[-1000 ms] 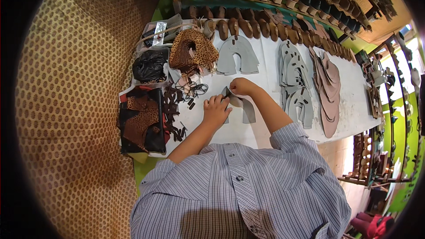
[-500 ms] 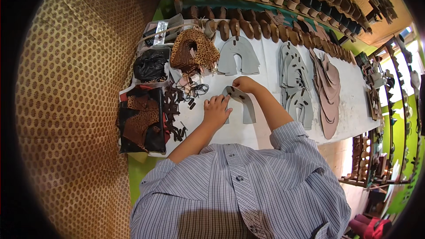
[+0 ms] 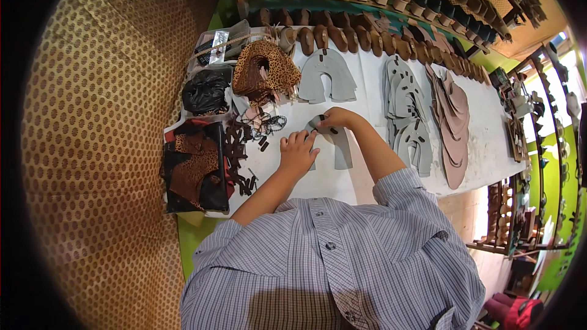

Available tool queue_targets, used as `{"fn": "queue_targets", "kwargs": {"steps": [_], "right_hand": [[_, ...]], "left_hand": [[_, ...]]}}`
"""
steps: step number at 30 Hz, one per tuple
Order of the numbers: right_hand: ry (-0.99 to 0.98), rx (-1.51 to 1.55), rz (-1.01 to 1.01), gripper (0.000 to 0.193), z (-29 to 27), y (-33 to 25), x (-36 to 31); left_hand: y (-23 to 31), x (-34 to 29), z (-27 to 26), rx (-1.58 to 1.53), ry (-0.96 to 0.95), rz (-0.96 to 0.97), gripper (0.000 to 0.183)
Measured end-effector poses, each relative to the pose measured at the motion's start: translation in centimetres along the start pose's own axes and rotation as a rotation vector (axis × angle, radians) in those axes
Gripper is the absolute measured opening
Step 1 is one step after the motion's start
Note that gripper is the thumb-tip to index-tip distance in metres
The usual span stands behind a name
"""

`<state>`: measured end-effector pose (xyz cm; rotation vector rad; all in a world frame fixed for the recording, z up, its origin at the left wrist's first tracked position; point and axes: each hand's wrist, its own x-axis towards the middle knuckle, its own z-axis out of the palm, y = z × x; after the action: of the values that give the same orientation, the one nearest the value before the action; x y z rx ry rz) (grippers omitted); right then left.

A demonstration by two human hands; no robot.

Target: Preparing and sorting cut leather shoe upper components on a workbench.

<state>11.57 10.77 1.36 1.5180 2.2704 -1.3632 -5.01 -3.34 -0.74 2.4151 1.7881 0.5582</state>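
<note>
A grey U-shaped shoe-upper piece (image 3: pixel 343 150) with small dark strips near its curved top lies on the white table before me. My right hand (image 3: pixel 336 119) is bent over that top, its fingers closed on the piece near the strips; the fingertips are partly hidden. Over the piece's left leg lies my left hand (image 3: pixel 298 150), fingers spread and the tips touching its edge. Small dark brown strips (image 3: pixel 235 154) are scattered to the left of my left hand, with a few single ones close to its fingers.
Beyond my hands lies a stack of grey U-shaped pieces (image 3: pixel 328 79). More grey pieces (image 3: pixel 406 95) and pinkish-beige pieces (image 3: pixel 451 128) lie to the right. Leopard-print pieces (image 3: pixel 260 73), a black plastic bag (image 3: pixel 208 91) and a black tray (image 3: pixel 214 189) sit left. Brown shoe lasts (image 3: pixel 350 40) line the back.
My right hand has shifted slightly left and down over the top of the grey piece, covering more of it. My left hand has stayed almost in place.
</note>
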Motion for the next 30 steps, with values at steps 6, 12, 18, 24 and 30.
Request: {"fn": "queue_targets", "kwargs": {"steps": [6,12,18,24,30], "right_hand": [[0.379,-0.289,-0.016,0.037,1.4,-0.5,-0.8],[0.799,-0.277,-0.045,0.034,3.7,1.4,-4.2],[0.883,-0.105,0.056,0.027,7.2,3.3,-7.7],[0.941,-0.036,0.182,0.027,8.4,2.6,-7.9],[0.729,0.415,0.101,0.028,7.7,3.4,-7.3]], "left_hand": [[0.0,-0.1,0.0,-0.009,0.003,-0.005,0.052],[-1.2,0.7,0.0,-0.240,-0.132,-0.150,0.053],[-1.7,1.1,0.7,-0.059,0.013,-0.218,0.048],[-0.5,2.1,1.1,-0.267,0.005,-0.177,0.041],[-0.5,3.0,1.0,-0.604,-0.006,-0.329,0.042]]}}
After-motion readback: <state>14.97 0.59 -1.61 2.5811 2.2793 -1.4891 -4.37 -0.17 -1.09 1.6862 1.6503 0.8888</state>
